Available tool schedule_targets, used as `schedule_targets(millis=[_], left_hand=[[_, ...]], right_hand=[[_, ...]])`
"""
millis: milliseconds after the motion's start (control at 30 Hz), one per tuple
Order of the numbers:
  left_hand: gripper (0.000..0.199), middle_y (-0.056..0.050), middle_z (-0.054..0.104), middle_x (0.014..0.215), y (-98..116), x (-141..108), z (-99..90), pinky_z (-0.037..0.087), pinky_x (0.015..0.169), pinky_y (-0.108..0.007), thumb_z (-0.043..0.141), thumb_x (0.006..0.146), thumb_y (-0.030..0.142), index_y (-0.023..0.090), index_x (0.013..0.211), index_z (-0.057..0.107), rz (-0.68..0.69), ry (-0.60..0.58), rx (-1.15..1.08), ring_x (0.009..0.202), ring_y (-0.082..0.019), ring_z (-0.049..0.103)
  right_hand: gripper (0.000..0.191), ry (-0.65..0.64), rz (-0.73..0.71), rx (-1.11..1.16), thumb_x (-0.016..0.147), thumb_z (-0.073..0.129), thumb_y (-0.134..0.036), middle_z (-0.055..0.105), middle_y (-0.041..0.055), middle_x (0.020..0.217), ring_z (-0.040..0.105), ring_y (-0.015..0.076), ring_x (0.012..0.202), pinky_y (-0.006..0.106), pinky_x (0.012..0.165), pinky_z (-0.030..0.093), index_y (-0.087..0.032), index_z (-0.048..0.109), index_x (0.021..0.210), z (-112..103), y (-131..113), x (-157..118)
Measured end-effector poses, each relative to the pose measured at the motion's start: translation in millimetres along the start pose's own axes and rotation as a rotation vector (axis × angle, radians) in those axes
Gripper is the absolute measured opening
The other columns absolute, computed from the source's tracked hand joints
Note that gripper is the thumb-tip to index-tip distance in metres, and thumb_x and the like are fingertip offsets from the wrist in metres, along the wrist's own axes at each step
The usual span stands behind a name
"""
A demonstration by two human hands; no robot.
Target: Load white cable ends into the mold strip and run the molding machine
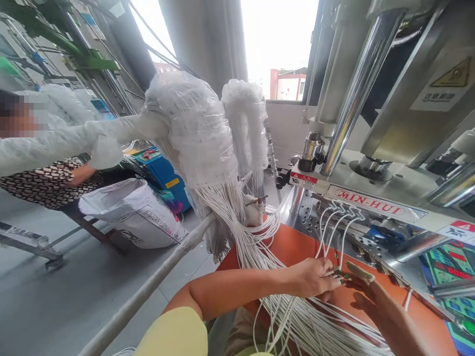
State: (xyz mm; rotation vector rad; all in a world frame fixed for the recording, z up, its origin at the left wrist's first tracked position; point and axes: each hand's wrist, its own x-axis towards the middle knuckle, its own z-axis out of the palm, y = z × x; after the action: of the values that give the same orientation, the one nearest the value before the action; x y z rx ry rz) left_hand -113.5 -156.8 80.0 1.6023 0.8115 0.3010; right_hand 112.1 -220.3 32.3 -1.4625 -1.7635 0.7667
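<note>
Between the left hand (311, 278) and the right hand (371, 296), a small green piece (340, 273) is mostly covered by fingers and too small to make out, and it cannot be told whether either hand grips it. The tan strip (358, 272) beside it is partly hidden too; whether it lies on a thumb or is a separate piece is unclear. The white wires (297, 316) and the right forearm (404, 331) run off the bottom edge. A co-worker's head (18, 114) is blurred and cut by the left edge. The control panel (451, 267) is cut by the right edge, and the small print on the white sack (133, 217) is unreadable.
</note>
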Motion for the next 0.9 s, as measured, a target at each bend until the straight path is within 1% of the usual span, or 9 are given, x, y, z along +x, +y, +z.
schedule_targets(millis=[133,267,367,500,567,633,700,800,900], left_hand=[[0.018,0.001,0.062,0.065,-4,4,10.4,0.044,0.065,-0.028,0.058,0.088,0.033,0.018,0.096,0.054,0.100,0.084,-0.190,0.064,-0.015,0.059],[0.019,-0.003,0.066,0.065,-3,2,1.5,0.043,0.072,-0.029,0.060,0.089,0.035,0.017,0.091,0.057,0.221,0.251,-0.339,0.067,-0.015,0.059],[0.025,-0.005,0.067,0.063,6,-8,-32.1,0.037,0.058,-0.025,0.064,0.086,0.040,0.015,0.088,0.062,0.236,0.395,-0.357,0.055,-0.012,0.051],[0.031,-0.002,0.068,0.065,31,-30,-96.1,0.023,0.042,-0.020,0.072,0.077,0.043,0.016,0.090,0.064,0.284,0.825,-0.328,0.041,-0.006,0.039],[0.033,-0.001,0.069,0.068,42,-39,-119.8,0.027,0.042,-0.018,0.075,0.074,0.042,0.015,0.089,0.063,0.367,1.042,-0.235,0.043,-0.006,0.043],[0.027,-0.002,0.072,0.074,47,-45,-126.2,0.038,0.049,-0.019,0.073,0.076,0.040,0.016,0.086,0.065,0.437,1.167,-0.066,0.050,-0.008,0.052],[0.021,-0.002,0.073,0.079,43,-44,-111.1,0.045,0.057,-0.021,0.069,0.082,0.038,0.017,0.087,0.067,0.435,1.122,0.106,0.058,-0.010,0.057],[0.021,-0.003,0.073,0.080,27,-26,-58.1,0.047,0.059,-0.022,0.061,0.088,0.036,0.017,0.090,0.072,0.371,0.791,0.328,0.059,-0.011,0.058],[0.023,-0.004,0.071,0.072,9,4,-1.5,0.047,0.059,-0.020,0.060,0.089,0.033,0.015,0.083,0.072,0.468,0.508,0.442,0.059,-0.011,0.059]], right_hand=[[0.051,0.006,0.103,0.150,0.097,0.039,-0.047,0.067,0.0120,0.119,0.066,0.0208,0.104,0.030,0.076,0.059,-0.025,0.039,0.143,21,-10,2],[0.060,0.058,-0.059,-0.197,0.094,0.046,-0.047,0.067,0.0086,0.123,0.065,0.0216,0.107,0.035,0.082,0.056,-0.031,0.030,0.150,16,9,-10],[0.061,0.057,-0.279,-0.561,0.088,0.055,-0.045,0.065,0.0022,0.129,0.063,0.0239,0.114,0.038,0.086,0.052,-0.041,0.036,0.146,15,35,-33],[0.041,0.114,-0.324,-0.828,0.086,0.057,-0.049,0.069,0.0009,0.121,0.065,0.0244,0.102,0.038,0.082,0.047,-0.039,0.058,0.126,10,50,-65],[0.030,0.141,-0.305,-0.887,0.086,0.057,-0.045,0.072,0.0015,0.108,0.066,0.0229,0.086,0.037,0.074,0.046,-0.036,0.064,0.114,2,47,-78],[0.023,0.132,-0.294,-0.911,0.087,0.055,-0.038,0.071,0.0017,0.098,0.064,0.0216,0.075,0.035,0.068,0.045,-0.035,0.064,0.108,-6,41,-87],[0.024,0.103,-0.290,-0.898,0.089,0.053,-0.035,0.070,0.0013,0.093,0.063,0.0196,0.072,0.033,0.065,0.045,-0.034,0.062,0.112,-16,37,-87],[0.029,0.129,-0.278,-0.862,0.094,0.049,-0.039,0.069,0.0013,0.096,0.064,0.0176,0.080,0.030,0.069,0.048,-0.030,0.056,0.121,-37,42,-67],[0.030,0.247,-0.207,-0.920,0.094,0.045,-0.039,0.066,0.0104,0.113,0.063,0.0259,0.095,0.036,0.071,0.048,-0.021,0.058,0.114,-63,66,-28]])
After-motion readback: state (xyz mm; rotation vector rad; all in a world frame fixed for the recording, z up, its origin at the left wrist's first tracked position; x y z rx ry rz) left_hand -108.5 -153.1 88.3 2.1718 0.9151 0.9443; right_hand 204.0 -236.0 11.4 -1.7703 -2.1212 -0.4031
